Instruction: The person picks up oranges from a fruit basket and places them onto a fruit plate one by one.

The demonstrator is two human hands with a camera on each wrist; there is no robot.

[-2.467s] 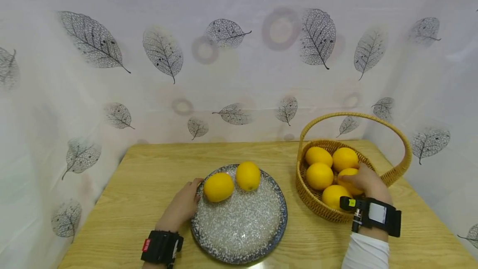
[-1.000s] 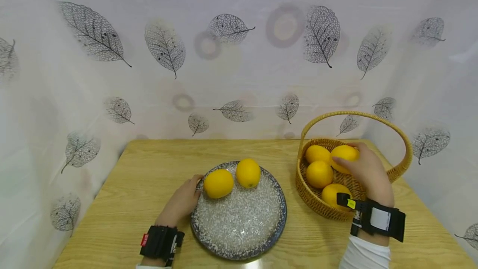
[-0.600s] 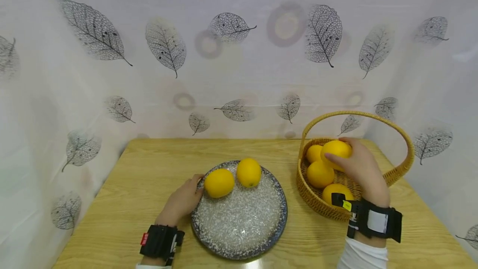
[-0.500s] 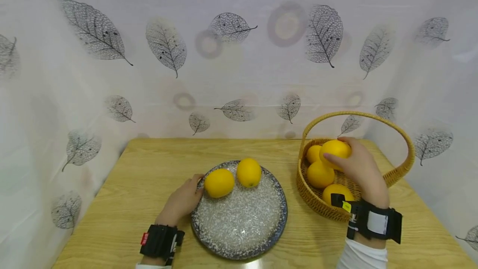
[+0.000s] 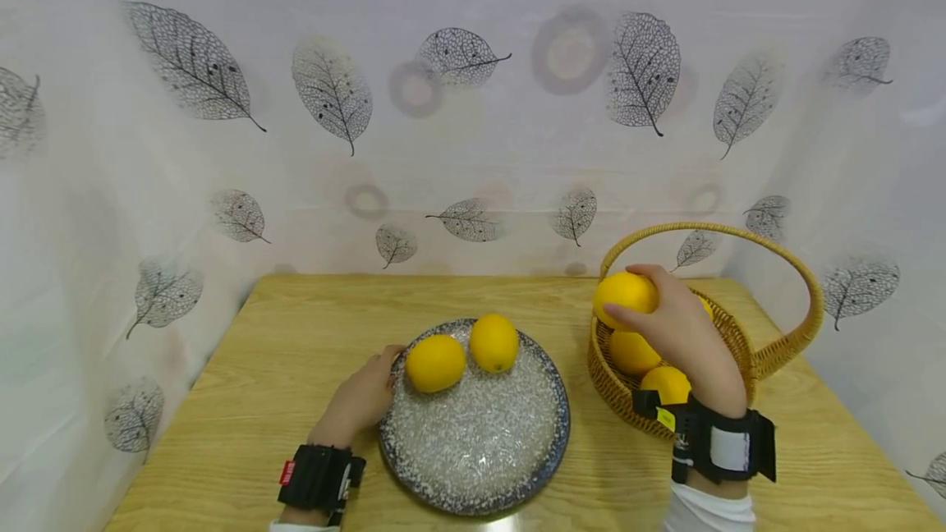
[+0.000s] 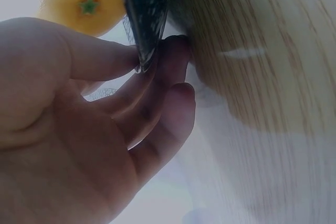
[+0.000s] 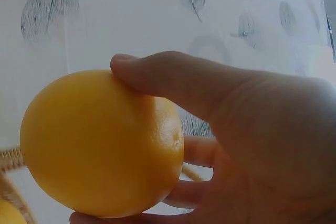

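Observation:
In the head view my right hand (image 5: 683,331) holds an orange (image 5: 624,300) up over the left rim of the wicker basket (image 5: 617,392). The right wrist view shows the thumb on one side of that orange (image 7: 89,145) and fingers around the other. Further oranges lie in the basket, partly hidden behind my hand. To the left, a speckled grey plate (image 5: 488,442) with a dark rim carries two oranges near its far edge, one on the left (image 5: 434,363) and one beside it (image 5: 493,343). My left hand (image 5: 362,396) pinches the plate's left rim between thumb and fingers.
The basket's tall arched handle (image 5: 709,228) rises above and to the right of my right hand. Both things stand on a wood-grain table (image 5: 318,318). A pale leaf-printed curtain (image 5: 473,146) hangs behind the table and along its sides.
My right hand took hold of an orange on the basket's right side, lifted it and carried it left to the basket's left rim. My left hand stays on the plate.

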